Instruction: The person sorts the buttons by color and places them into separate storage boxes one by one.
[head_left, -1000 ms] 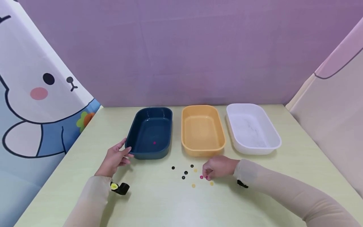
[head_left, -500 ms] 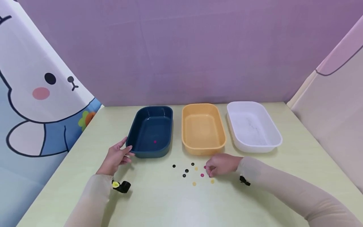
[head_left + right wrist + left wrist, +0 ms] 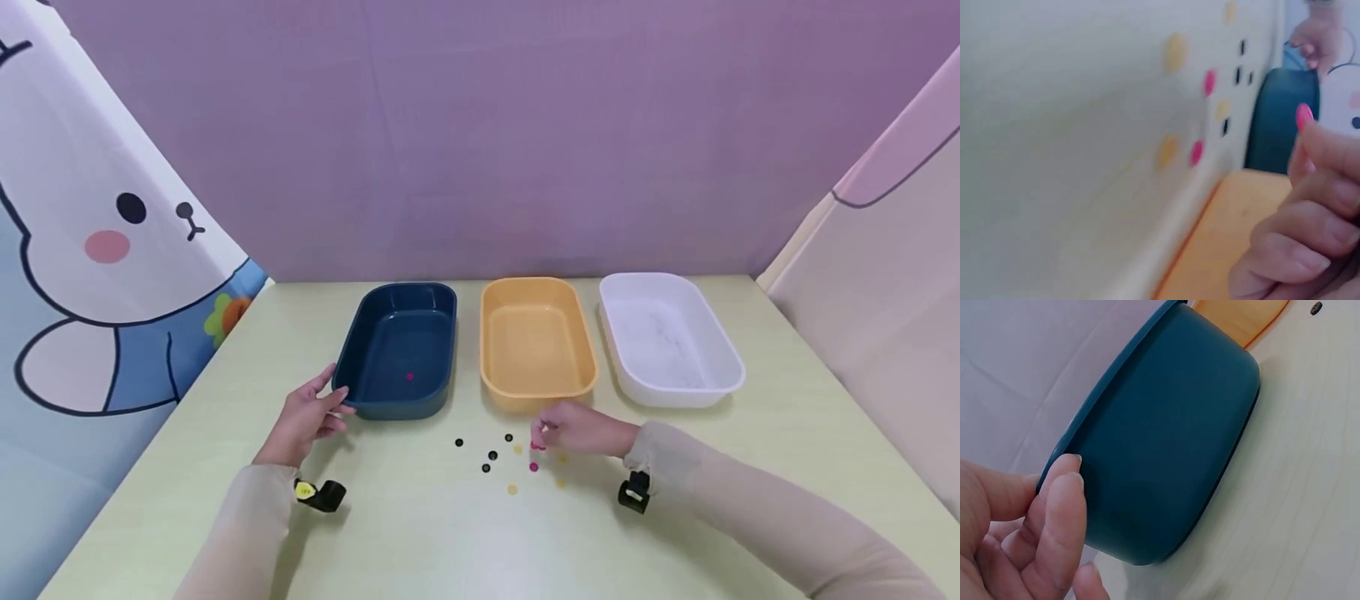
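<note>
My right hand pinches a small pink button between thumb and finger, raised above the table just in front of the orange tray. Below it lie two more pink buttons, one of them a loose pink button; several yellow buttons and black buttons are scattered around. With thumb over the rim and fingers against the outer wall, my left hand grips the near left corner of the dark blue tray. Inside that tray sits one pink button.
A white tray stands right of the orange one, all three in a row toward the back of the pale table. Behind rises a purple cloth, with a cartoon-printed cloth on the left side.
My right hand has come up off the table and moved slightly left and away from me, carrying a pink button. The left hand keeps its hold on the blue tray.
</note>
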`<state>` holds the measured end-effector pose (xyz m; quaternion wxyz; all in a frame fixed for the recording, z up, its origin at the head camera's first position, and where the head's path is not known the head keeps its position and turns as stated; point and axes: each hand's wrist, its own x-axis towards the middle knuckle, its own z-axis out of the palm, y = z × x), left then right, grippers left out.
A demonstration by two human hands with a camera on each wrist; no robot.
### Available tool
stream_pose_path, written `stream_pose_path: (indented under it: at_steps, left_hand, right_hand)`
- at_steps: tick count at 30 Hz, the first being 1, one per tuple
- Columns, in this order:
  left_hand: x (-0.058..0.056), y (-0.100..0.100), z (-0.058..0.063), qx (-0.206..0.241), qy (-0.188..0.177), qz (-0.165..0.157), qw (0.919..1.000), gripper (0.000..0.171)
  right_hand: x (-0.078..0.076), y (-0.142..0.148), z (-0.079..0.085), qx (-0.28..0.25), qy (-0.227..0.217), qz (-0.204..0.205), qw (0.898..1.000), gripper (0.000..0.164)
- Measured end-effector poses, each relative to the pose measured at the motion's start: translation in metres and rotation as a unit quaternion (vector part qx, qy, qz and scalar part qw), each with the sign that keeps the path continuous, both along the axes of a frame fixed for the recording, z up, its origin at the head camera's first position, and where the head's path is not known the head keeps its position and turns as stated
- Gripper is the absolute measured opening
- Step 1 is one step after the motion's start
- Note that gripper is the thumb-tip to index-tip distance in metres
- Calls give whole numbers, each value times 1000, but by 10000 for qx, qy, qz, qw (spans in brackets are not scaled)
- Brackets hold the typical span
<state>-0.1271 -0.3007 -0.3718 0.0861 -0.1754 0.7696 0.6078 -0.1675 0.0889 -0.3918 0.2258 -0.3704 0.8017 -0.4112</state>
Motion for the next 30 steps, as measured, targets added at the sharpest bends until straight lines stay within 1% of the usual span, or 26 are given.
stream_pose_path:
  at_steps: [3,6,8,11,15,18,22,27,30]
  left_hand:
    - [0,1,0,91,-9,-26,10000,64]
    - [-1,3,0,173,17,-50,9998,64]
    - [-2,3,1,223,27,-37,9997,64]
    - [-1,3,1,274,23,-4,9996,64]
    - [2,1,0,335,-38,-5,9994,64]
    - [2,1,-1,311,-53,-38,9995,64]
    - [1,1,-2,240,17,-31,9997,65]
    - [0,1,-3,127,1,25,9999,64]
    - [-2,3,-3,147,28,29,9999,64]
  right_hand:
    - [2,-10,8,-213,-14,-338,9992,12]
    - [-1,-23,17,-346,47,-595,9976,11]
    - [-4,-33,24,-349,46,-762,9965,12]
    - [-10,-48,32,-259,-71,-993,9947,13]
    - [-16,-66,40,-64,-254,-1052,9941,13]
    - [-23,-80,45,139,-173,-1031,9944,13]
    - [-37,-99,50,336,101,-1033,9940,14]
    - [-54,-121,53,412,35,-1134,9927,15]
    - [-63,-132,55,616,72,-1160,9913,15]
